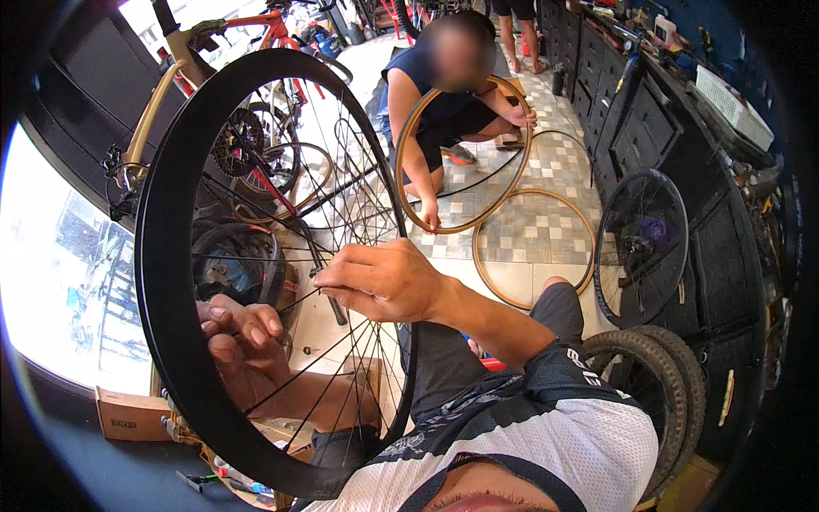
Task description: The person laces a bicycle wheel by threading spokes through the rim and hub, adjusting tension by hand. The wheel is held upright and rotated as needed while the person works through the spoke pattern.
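Observation:
A black deep-rim bicycle wheel (166,282) stands upright and slightly tilted in front of me, its thin black spokes converging near the middle. My right hand (388,277) reaches in from the right, thumb and fingers pinched on a spoke close to the hub. Much of the hub is hidden by the fingers and crossing spokes. Behind the lower left spokes, my left hand (252,346) is curled at the inner edge of the rim. Its thumb and index finger are close together; what lies between them cannot be made out.
Ahead, a person (439,94) crouches, holding a tan-edged hoop (403,158). Another tan hoop (478,247) lies on the tiled floor. A dark wheel (600,256) leans against black drawers (653,132) at right, near knobby tyres (682,375). Bicycles and a cardboard box (132,416) are at left.

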Motion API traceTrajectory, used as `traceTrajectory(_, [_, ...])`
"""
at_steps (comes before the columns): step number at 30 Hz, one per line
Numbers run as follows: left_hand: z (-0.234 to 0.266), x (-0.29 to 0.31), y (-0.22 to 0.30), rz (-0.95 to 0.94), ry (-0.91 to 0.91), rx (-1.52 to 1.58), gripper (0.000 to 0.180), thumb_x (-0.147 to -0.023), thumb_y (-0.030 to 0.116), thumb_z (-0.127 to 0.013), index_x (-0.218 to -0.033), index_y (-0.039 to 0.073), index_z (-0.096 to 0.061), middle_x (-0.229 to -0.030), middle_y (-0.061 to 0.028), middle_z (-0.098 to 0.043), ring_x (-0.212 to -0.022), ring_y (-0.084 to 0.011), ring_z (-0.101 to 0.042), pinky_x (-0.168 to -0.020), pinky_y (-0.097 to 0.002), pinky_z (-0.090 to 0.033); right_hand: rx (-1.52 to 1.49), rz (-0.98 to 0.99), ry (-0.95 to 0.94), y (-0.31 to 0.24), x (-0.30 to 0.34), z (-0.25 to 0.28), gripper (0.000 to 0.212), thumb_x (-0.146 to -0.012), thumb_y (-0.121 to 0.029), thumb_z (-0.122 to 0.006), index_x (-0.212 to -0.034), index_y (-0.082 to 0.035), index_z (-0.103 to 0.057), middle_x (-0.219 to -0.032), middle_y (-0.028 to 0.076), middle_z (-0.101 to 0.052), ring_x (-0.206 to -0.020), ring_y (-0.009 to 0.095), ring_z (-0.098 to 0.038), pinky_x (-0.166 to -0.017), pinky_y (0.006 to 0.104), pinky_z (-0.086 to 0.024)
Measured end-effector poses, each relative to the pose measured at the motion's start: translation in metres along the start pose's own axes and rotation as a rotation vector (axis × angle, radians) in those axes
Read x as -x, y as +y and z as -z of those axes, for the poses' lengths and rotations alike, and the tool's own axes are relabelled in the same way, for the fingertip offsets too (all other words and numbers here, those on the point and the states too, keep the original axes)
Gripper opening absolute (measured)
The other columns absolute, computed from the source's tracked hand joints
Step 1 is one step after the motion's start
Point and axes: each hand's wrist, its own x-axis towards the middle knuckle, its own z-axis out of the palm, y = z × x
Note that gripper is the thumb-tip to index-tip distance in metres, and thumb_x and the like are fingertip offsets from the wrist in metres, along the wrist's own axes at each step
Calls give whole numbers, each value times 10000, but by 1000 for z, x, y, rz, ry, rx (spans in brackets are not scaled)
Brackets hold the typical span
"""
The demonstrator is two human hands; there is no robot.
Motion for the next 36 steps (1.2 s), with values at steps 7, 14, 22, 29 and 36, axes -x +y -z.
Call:
traceTrajectory(7, [-19,-1,-7,49,83,32,254,-1050,129,-665,-1258,-11,-620,-1056,-108,-618,-831,-189,-616,-690,-374,-532,26,19,27,2,12,-1,157,-939,-200,-776,-1075,-125,-754,-886,36,-707,-644,227,-712,-528,349,-563])
traceTrajectory(14, [-14,-2,1,32,108,16,233,-1063,195,-672,-1207,17,-624,-952,-80,-609,-792,-165,-581,-724,-342,-505,47,61,47,-7,-1,4,138,-945,-199,-771,-1054,-119,-746,-852,35,-699,-630,221,-702,-514,351,-546])
traceTrajectory(22, [-25,3,-15,24,75,88,249,-1046,180,-688,-1237,25,-645,-1079,-96,-626,-848,-184,-613,-739,-372,-531,-15,-81,40,-12,15,5,144,-958,-233,-763,-1070,-151,-723,-889,33,-706,-638,246,-704,-522,366,-549])
traceTrajectory(29, [-18,2,-12,-11,49,-44,248,-1033,176,-711,-1217,34,-627,-1125,-77,-617,-946,-183,-600,-852,-362,-529,16,-25,30,-21,0,4,230,-965,-225,-755,-1191,-184,-737,-912,42,-710,-642,250,-713,-525,363,-559])
traceTrajectory(36, [2,-2,-23,-84,79,4,359,-992,216,-763,-1220,-24,-625,-1113,-129,-622,-940,-219,-639,-797,-411,-608,49,1,18,-19,-2,-1,276,-925,-175,-796,-1196,-152,-744,-884,31,-713,-624,213,-704,-528,337,-549])
